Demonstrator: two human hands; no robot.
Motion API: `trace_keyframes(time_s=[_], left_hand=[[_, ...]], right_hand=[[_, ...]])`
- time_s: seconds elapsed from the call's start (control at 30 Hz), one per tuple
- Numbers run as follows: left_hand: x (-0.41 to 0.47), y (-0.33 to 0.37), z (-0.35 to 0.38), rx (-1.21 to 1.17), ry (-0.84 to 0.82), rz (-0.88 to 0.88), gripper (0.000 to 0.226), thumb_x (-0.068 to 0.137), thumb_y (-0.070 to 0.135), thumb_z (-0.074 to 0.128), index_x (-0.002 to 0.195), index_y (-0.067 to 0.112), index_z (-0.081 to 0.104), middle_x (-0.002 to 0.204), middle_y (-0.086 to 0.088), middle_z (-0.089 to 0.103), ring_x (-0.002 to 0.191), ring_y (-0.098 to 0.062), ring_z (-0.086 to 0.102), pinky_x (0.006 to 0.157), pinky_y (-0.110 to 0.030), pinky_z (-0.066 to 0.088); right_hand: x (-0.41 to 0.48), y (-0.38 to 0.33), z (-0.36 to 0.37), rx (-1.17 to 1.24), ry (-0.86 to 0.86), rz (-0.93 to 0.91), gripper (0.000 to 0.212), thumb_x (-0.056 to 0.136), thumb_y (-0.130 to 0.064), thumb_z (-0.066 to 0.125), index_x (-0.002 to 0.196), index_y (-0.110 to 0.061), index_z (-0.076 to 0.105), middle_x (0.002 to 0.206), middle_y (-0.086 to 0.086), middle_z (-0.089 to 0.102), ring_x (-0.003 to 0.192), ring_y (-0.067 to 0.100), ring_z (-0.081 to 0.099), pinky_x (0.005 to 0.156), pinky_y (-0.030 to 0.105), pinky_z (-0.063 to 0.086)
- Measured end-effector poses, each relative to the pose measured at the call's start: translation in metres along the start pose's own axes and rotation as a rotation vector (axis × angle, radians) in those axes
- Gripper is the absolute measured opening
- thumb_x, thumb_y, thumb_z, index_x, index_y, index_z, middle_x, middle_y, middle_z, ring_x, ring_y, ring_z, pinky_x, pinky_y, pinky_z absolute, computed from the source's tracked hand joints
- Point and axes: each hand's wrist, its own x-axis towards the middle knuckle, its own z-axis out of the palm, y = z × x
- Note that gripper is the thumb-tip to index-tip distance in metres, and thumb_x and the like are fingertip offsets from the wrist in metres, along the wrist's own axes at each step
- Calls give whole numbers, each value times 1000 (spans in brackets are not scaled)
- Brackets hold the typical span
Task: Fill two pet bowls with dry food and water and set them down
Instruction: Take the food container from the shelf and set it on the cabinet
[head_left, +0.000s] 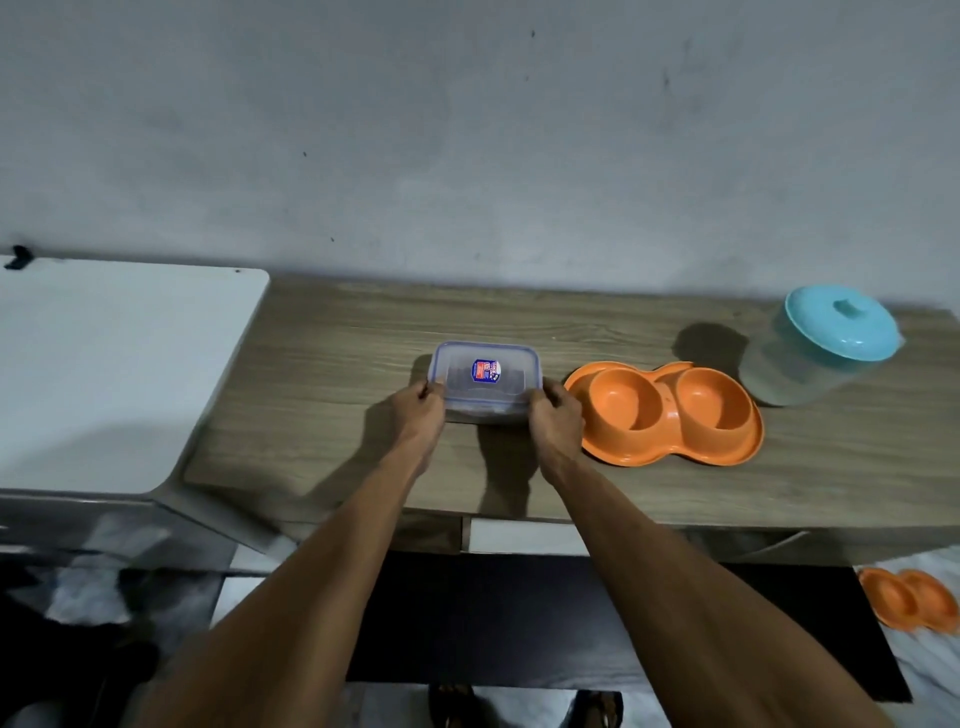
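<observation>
Altogether two hands (420, 411) (557, 422); one container (487, 379)

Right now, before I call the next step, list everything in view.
lidded container: one, clear with blue trim, mid-counter
double pet bowl: one, orange, on counter right of container, wells empty
second double pet bowl: one, orange, floor, lower right
jug: one, clear with turquoise lid, counter far right
counter: one, wood-grain, against wall
appliance top: one, white, left of counter
mat: one, dark, floor
left hand: grips container's near-left corner
right hand: grips near-right corner
</observation>
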Motion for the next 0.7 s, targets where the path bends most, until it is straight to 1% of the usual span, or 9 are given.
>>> trace_keyframes(time_s=[0.1,0.17,0.27,0.37,0.4,0.47,0.53,0.63,0.7], left_hand=[[3,-1,-3,47,-26,-23,15,97,23,55,88,17,65,78,-4,63,78,-20,59,80,-40,55],[8,3,-4,57,-25,-37,20,92,31,57,80,17,64,80,-7,66,78,-23,62,83,-44,56],[17,24,-3,62,24,-43,48,81,50,50,98,9,68,98,-15,72,84,-29,69,79,-50,59],[23,46,3,184,47,-62,54,97,45,39,118,0,60,108,-13,63,95,-32,63,73,-36,50],[27,48,8,245,79,-62,55,101,43,33,123,-2,57,113,-15,60,104,-33,60,78,-35,47],[32,47,14,354,146,-55,61,103,45,26,131,-1,54,131,-20,57,120,-36,54,96,-38,42],[36,43,19,442,180,-33,63,102,47,23,132,1,55,137,-23,53,126,-38,50,105,-42,37],[44,39,24,540,237,28,63,101,47,23,125,1,59,131,-25,57,122,-40,52,104,-44,38],[47,38,26,597,264,66,64,99,49,24,120,2,62,127,-25,60,119,-42,54,101,-45,40]], right_hand=[[4,0,0,-78,59,3,33,98,-19,52,129,-10,61,117,3,65,105,19,59,84,30,48],[9,-7,1,-142,134,-18,32,98,-20,49,122,-6,64,109,8,66,99,23,59,80,28,41],[24,-23,5,-236,219,-73,34,99,-21,42,112,0,65,113,22,66,106,37,59,84,36,41],[41,-35,8,-339,246,-86,38,102,-22,36,112,4,62,119,26,63,111,39,57,83,36,38],[47,-36,9,-373,237,-79,40,103,-22,34,114,4,62,119,25,63,112,39,57,81,35,36],[55,-34,12,-437,218,-63,42,105,-24,31,115,4,61,121,25,63,114,38,57,81,34,35],[61,-27,16,-469,214,-53,44,105,-26,30,114,3,62,119,24,63,110,37,57,82,35,36],[70,-22,20,-460,210,-80,44,106,-26,29,108,2,63,106,19,64,97,30,56,78,33,33],[77,-22,21,-437,189,-86,44,106,-25,27,107,3,61,95,14,56,90,26,52,75,30,31]])
